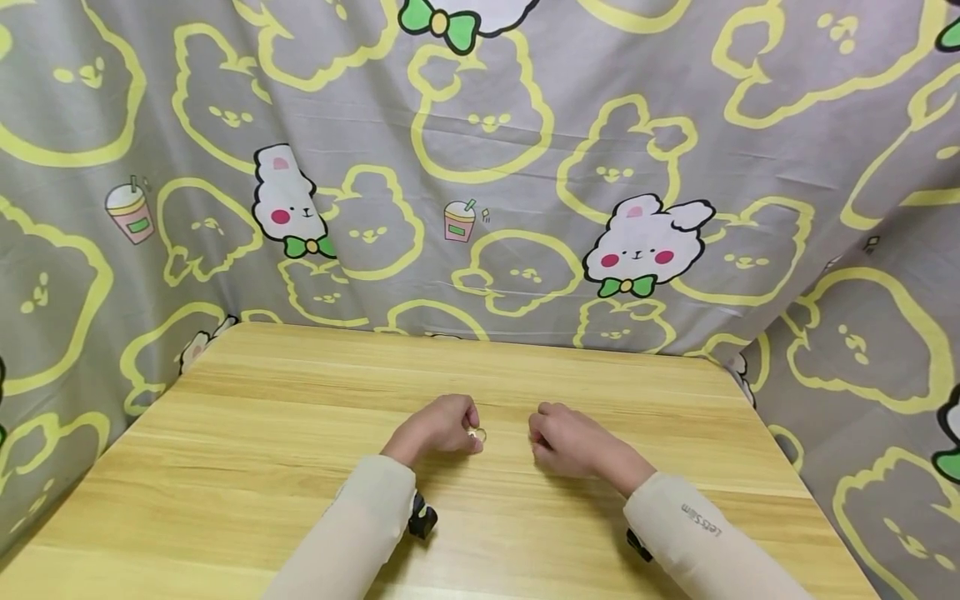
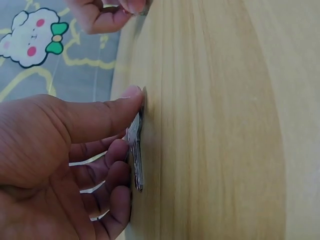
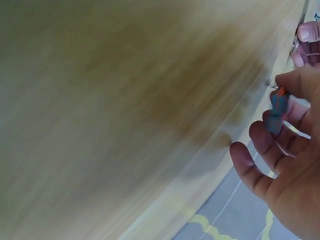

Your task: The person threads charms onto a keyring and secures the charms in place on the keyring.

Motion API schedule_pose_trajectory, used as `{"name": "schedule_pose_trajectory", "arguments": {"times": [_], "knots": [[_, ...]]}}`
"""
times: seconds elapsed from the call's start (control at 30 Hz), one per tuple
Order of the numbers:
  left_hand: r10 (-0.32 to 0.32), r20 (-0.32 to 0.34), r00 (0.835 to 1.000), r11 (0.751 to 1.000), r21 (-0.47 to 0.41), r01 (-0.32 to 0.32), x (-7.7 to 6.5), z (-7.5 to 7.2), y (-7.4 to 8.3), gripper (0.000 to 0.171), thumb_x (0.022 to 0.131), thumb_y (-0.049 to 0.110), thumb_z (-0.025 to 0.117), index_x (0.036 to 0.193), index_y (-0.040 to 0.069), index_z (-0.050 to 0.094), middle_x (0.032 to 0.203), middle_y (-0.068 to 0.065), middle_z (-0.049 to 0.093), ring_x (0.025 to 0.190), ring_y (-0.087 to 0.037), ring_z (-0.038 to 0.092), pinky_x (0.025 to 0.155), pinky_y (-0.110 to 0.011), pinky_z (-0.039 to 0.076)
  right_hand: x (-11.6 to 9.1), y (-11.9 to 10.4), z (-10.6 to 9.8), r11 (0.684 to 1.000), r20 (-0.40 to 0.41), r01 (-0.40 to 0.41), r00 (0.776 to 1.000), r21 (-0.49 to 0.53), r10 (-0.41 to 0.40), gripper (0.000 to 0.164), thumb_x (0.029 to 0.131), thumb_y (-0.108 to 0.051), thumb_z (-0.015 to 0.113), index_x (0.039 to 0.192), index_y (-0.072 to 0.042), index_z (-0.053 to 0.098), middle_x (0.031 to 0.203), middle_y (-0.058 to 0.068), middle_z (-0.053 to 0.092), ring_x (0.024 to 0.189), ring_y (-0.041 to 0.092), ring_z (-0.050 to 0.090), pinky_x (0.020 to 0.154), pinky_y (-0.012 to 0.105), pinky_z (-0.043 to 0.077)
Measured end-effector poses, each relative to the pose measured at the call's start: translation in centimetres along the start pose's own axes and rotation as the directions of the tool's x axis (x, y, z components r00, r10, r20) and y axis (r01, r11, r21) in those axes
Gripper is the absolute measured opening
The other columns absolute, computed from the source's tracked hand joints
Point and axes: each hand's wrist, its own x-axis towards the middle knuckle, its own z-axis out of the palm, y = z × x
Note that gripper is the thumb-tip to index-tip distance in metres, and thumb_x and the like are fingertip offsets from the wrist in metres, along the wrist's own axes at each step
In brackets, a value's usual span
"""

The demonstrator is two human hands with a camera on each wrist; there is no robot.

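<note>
Toward the table's middle, my left hand (image 1: 442,425) pinches some silver keys (image 2: 137,150) between thumb and fingers, close above the wood. A thin metal ring (image 1: 481,435) sticks out past its fingertips on the right. Across a short gap, my right hand (image 1: 573,439) holds a small blue-grey and orange trinket (image 3: 276,114) between its thumb and curled fingers. A tiny metal bit shows at the trinket's upper end, too blurred to make out. The head view hides this trinket behind the fingers.
Both hands are low over a light wood-grain table (image 1: 300,400). A grey curtain (image 1: 510,200) printed with yellow outlines and white rabbits hangs behind the table and along both sides. Dark wrist-camera mounts (image 1: 422,517) sit beneath the sleeves.
</note>
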Motion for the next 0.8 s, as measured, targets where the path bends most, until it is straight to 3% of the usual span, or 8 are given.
{"name": "schedule_pose_trajectory", "arguments": {"times": [0.17, 0.4, 0.57, 0.8], "knots": [[-0.015, 0.016, 1.000, 1.000, -0.020, 0.015, 0.1, -0.1, -0.1, 0.024, 0.086, 0.015, 0.085, 0.096, 0.009, 0.064, 0.086, -0.002, 0.057, 0.079, -0.017, 0.052, 0.075, -0.032, 0.045, 0.1, 0.0, -0.1, 0.999, -0.003, 0.023, 1.000, 0.024, -0.023, 0.019, 0.099, -0.008, 0.062, 0.084, -0.018, 0.062, 0.084, -0.008, 0.050, 0.076, 0.012, 0.046, 0.067, 0.028, 0.043], [-0.065, 0.085, 0.994, 0.996, -0.055, 0.070, 0.6, -0.5, 0.2, 0.021, 0.085, 0.010, 0.084, 0.090, 0.008, 0.064, 0.071, -0.002, 0.054, 0.058, -0.015, 0.047, 0.061, -0.029, 0.042, 0.4, 0.3, -0.2, 0.996, -0.040, 0.048, 0.998, 0.079, -0.045, 0.017, 0.100, -0.007, 0.064, 0.087, -0.019, 0.067, 0.087, -0.011, 0.056, 0.086, 0.012, 0.054, 0.074, 0.033, 0.049], [-0.079, 0.110, 0.991, 0.995, -0.058, 0.086, 0.8, -0.6, 0.4, 0.021, 0.086, 0.009, 0.084, 0.091, 0.007, 0.064, 0.072, -0.002, 0.054, 0.058, -0.014, 0.046, 0.062, -0.029, 0.042, 0.6, 0.4, -0.2, 0.990, -0.051, 0.065, 0.997, 0.128, -0.059, 0.017, 0.099, -0.007, 0.065, 0.086, -0.018, 0.067, 0.084, -0.011, 0.058, 0.082, 0.010, 0.053, 0.074, 0.032, 0.048], [-0.058, 0.134, 0.989, 0.998, 0.021, 0.055, 1.0, -0.5, 0.5, 0.021, 0.088, 0.011, 0.081, 0.092, 0.009, 0.061, 0.078, -0.002, 0.055, 0.064, -0.014, 0.048, 0.063, -0.028, 0.041, 1.1, 0.4, -0.2, 0.983, -0.061, 0.100, 0.994, 0.157, -0.092, 0.016, 0.099, -0.007, 0.066, 0.086, -0.016, 0.068, 0.082, -0.011, 0.061, 0.077, 0.006, 0.055, 0.072, 0.029, 0.050]]}}
